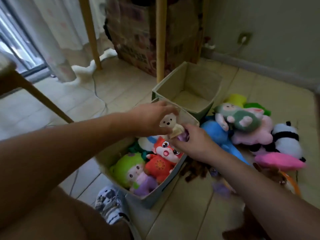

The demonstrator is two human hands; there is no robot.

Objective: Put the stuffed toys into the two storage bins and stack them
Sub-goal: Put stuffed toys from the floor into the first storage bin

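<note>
Both my hands hold a small cream plush with a purple lower part [167,122] over the far corner of the near storage bin [156,196]. My left hand [152,118] grips its head, my right hand [192,144] its bottom. The near bin holds a red fox toy [161,161], a green-hooded doll [129,168] and others. The far bin [204,73] stands empty behind it. To the right on the floor lies a pile: a blue toy [218,134], a green-and-pink doll [242,118], a pink toy [256,135], a panda [287,141] and a yellow-green one [238,99].
Wooden legs [161,40] of a table or chair stand behind the bins, with a cardboard box [135,37] between them. A cable [98,94] runs over the tiled floor at the left. A curtain [57,40] hangs at the left. My socked foot [110,205] is beside the near bin.
</note>
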